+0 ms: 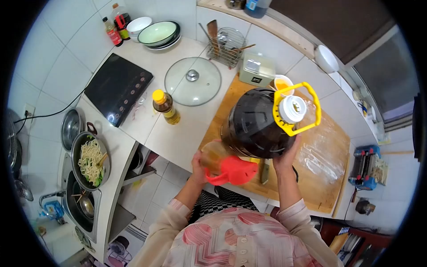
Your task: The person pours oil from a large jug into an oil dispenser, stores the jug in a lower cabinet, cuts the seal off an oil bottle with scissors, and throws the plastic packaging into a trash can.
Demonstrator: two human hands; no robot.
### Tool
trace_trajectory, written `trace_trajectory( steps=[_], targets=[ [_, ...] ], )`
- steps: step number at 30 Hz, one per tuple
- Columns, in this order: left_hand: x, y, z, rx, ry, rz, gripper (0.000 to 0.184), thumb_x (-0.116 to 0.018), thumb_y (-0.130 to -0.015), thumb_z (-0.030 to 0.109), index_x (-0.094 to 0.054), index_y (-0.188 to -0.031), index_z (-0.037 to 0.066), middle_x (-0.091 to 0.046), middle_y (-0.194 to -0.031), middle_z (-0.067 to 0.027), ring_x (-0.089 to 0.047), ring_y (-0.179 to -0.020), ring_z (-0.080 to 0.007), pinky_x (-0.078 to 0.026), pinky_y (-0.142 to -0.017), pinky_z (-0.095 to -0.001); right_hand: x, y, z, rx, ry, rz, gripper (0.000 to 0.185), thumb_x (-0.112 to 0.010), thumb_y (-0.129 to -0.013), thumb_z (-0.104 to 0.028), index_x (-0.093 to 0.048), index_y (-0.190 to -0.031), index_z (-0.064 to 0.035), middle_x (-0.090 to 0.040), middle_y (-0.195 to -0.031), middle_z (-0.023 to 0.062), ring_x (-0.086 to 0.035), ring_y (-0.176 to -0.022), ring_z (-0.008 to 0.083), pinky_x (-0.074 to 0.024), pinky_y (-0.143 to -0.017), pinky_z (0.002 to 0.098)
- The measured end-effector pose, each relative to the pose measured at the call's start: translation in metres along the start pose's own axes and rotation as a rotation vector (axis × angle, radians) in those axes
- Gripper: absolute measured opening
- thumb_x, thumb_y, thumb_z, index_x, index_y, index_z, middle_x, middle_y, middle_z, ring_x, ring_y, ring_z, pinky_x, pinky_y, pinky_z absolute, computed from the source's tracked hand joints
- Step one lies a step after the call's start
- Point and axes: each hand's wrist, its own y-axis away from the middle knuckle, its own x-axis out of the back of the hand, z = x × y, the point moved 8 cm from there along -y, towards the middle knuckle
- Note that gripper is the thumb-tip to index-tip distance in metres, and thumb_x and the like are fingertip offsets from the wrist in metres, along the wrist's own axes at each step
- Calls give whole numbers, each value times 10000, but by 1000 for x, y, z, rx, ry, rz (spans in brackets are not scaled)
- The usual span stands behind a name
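Jug [255, 122] is already clamped in the right grip [286, 156], pitcher [233, 170] in the left grip [198, 166], by the worktop's [178, 135] front edge, no pouring visible.

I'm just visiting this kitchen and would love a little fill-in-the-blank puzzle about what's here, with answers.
1. The big dark bottle has a ____ handle.
2. The left hand holds a jug with a ____ top.
3. In the pan near the sink, greens are mixed with pale ____.
4. The glass lid lies with its round ____ facing up.

Missing words: yellow; red; noodles; knob.
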Motion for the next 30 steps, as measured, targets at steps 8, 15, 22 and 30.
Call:
trace_trajectory(
  steps=[8, 15, 22, 30],
  targets=[
    [-21, -10, -6, 56, -1, -58, 781, -524, -847, 585, -370, -1382, 38, -545, -1231, -126, -548, -1135, -257, -432, -997, -403, 8, -29, -7, 4, -49, 46, 560, -427, -947, -548, -487, -1286, -106, -568, -1235, 48, -542, -1137, 212, -427, -998, 380],
    [-34, -29, -22, 85, 51, -159, 761, -536, -852, 562, -357, -1378, 41, -537, -1248, -135, -536, -1156, -259, -422, -1012, -409, 17, -76, -13, 19, -57, -52, 543, -472, -943, -527, -494, -1281, -102, -576, -1213, 55, -550, -1116, 203, -438, -980, 373],
    [-37, -48, -32, 63, 64, -110, 756, -508, -868, 567, -345, -1395, 50, -526, -1287, -134, -521, -1190, -262, -410, -1029, -407, 16, -118, -20, 18, -64, -68, 515, -469, -962, -480, -493, -1307, -99, -588, -1205, 41, -559, -1104, 182, -450, -956, 336],
    [-21, -35, -8, 166, 23, -118, 762, -468, -883, 583, -336, -1420, 60, -476, -1362, -146, -483, -1238, -272, -369, -1062, -413, 17, -83, -30, 178, -17, -32, 464, -486, -963, -441, -517, -1227, -61, -600, -1140, 56, -560, -1070, 202, -428, -959, 337]
  ],
)
